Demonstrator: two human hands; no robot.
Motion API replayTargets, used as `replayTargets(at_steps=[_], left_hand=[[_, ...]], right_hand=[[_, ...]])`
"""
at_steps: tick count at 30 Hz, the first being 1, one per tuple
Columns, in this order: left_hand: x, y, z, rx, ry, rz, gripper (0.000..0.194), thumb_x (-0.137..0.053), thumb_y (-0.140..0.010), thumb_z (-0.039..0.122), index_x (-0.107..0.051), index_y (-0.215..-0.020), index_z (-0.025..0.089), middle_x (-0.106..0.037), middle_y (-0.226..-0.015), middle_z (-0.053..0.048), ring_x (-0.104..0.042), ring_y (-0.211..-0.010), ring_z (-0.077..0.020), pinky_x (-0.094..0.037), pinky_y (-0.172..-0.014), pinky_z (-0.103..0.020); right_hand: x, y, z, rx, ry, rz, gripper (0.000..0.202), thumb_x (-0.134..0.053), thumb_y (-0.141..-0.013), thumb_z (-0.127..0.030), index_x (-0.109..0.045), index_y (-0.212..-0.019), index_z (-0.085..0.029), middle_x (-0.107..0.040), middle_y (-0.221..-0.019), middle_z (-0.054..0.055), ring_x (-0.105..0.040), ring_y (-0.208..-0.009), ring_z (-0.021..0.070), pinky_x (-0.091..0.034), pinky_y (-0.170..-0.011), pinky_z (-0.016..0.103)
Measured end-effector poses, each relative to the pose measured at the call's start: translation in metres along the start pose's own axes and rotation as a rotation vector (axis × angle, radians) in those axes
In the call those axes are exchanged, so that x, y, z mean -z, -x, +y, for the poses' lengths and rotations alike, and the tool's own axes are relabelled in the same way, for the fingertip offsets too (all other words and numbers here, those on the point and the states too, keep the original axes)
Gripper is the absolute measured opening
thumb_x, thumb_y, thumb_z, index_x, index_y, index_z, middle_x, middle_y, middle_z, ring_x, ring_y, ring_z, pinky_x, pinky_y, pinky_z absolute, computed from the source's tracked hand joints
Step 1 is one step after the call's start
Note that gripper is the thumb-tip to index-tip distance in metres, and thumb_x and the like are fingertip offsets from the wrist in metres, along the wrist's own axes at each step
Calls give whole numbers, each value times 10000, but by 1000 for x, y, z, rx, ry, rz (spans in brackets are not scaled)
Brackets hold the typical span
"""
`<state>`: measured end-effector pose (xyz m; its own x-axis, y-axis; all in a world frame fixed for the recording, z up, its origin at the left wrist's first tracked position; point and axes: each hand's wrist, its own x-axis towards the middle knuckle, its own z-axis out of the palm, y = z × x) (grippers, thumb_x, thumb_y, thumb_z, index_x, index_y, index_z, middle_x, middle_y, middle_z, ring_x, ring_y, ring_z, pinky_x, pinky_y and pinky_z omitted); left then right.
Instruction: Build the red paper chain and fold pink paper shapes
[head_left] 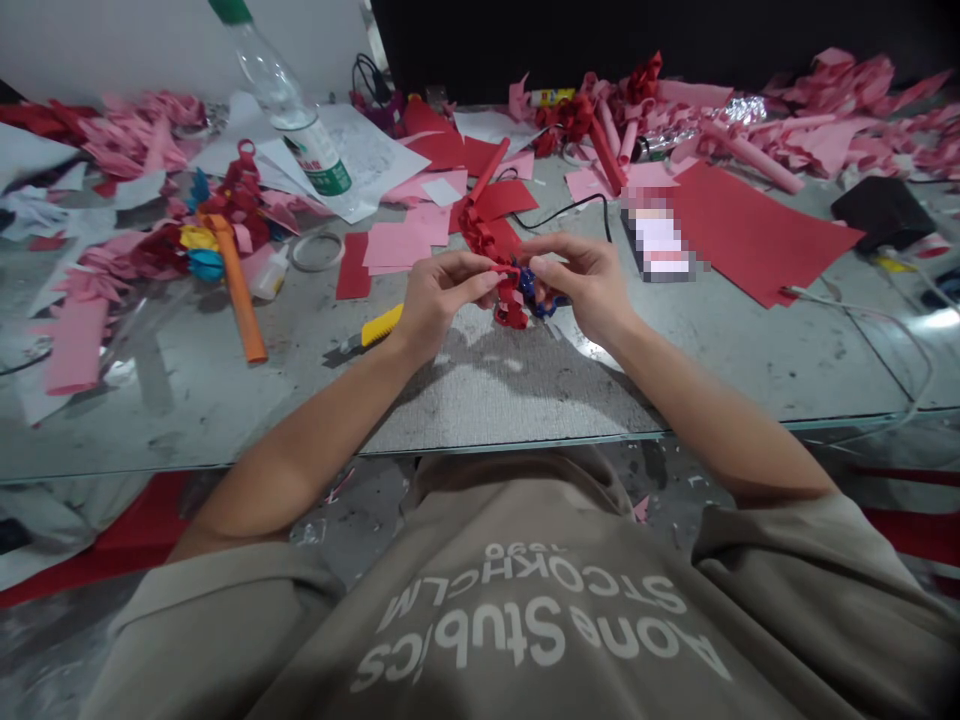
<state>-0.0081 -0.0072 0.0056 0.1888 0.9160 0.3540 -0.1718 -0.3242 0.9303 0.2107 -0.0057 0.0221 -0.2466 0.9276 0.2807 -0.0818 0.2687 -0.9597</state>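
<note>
My left hand (442, 295) and my right hand (581, 280) meet above the glass table (225, 400), fingers pinched together. Between them is a curled red paper strip (512, 305) that runs up and away toward a red paper sheet (499, 205). My left fingertips pinch the red curl. My right fingers close on a small dark blue piece (534, 288) pressed against the red curl. A grey mat (487, 390) lies under both hands.
A yellow utility knife (379, 327) lies just left of my left wrist. An orange paper tube (238, 285), a glue bottle (270, 275), a tape ring (317, 250) and a plastic bottle (296, 115) stand at the left. Pink and red paper scraps (750, 235) cover the back; cables (885, 330) at right.
</note>
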Motion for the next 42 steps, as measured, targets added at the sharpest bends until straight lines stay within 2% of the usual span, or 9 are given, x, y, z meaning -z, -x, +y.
replayTargets(at_steps=[3, 7, 13, 17, 23, 32, 36, 39, 42], left_hand=[[0, 0, -2, -19, -8, -6, 236, -927, -842, 397, -832, -934, 201, -767, -771, -21, -704, -659, -127, -604, -670, -276], [1, -1, -6, -77, 5, -26, 246, -946, -840, 410, -844, -954, 217, -785, -801, -15, -711, -657, -122, -611, -652, -261], [0, -1, -7, -88, -15, -40, 173, -930, -852, 353, -858, -936, 221, -788, -784, -11, -714, -655, -119, -613, -644, -248], [2, -2, -8, -86, -20, -35, 174, -926, -857, 353, -847, -927, 214, -780, -766, -9, -708, -644, -116, -611, -636, -243], [6, -5, -11, -56, -4, -16, 240, -930, -855, 434, -837, -929, 226, -761, -751, -3, -696, -636, -112, -618, -651, -243], [9, -5, -12, -42, 13, -23, 301, -924, -856, 512, -831, -943, 240, -766, -797, -11, -688, -656, -117, -615, -649, -248], [7, -4, -11, -79, 2, -42, 312, -923, -860, 512, -819, -956, 233, -773, -822, -9, -684, -648, -110, -613, -658, -256], [4, -3, -10, -140, -12, -52, 275, -926, -870, 467, -822, -986, 240, -767, -853, -3, -693, -689, -109, -606, -681, -254], [3, -2, -9, -174, -29, -67, 234, -932, -870, 404, -828, -1021, 259, -772, -913, -2, -713, -749, -116, -589, -686, -247]], right_hand=[[1, 1, 1, 43, 36, -55, 265, -887, -907, -452, -822, -1062, -247, -728, -986, 35, -588, -654, 119, -522, -562, 287], [4, -2, 6, 166, 108, -98, 312, -933, -854, -519, -859, -1027, -270, -746, -1100, 42, -595, -666, 111, -532, -566, 293], [4, -5, 11, 304, 228, -26, 239, -944, -841, -534, -880, -932, -323, -782, -1015, 41, -671, -786, 185, -572, -626, 343], [3, -4, 11, 339, 225, 34, 189, -939, -860, -490, -872, -879, -315, -771, -999, 39, -651, -747, 174, -579, -634, 354], [3, -7, 13, 248, 126, 88, 339, -894, -896, -563, -779, -860, -246, -706, -853, 13, -560, -569, 113, -469, -505, 303], [8, -14, 9, 89, -39, 202, 612, -733, -909, -818, -539, -789, -250, -653, -774, -12, -516, -499, 93, -393, -436, 277], [13, -15, 6, 91, -34, 193, 578, -823, -884, -738, -561, -744, -242, -635, -766, -8, -514, -505, 98, -425, -453, 287], [12, -12, 4, 132, -6, 133, 490, -920, -825, -657, -661, -794, -242, -643, -773, -10, -531, -521, 102, -449, -473, 285], [8, -8, 3, 142, 32, 46, 401, -942, -833, -585, -742, -869, -239, -607, -718, -27, -529, -526, 101, -469, -493, 274]])
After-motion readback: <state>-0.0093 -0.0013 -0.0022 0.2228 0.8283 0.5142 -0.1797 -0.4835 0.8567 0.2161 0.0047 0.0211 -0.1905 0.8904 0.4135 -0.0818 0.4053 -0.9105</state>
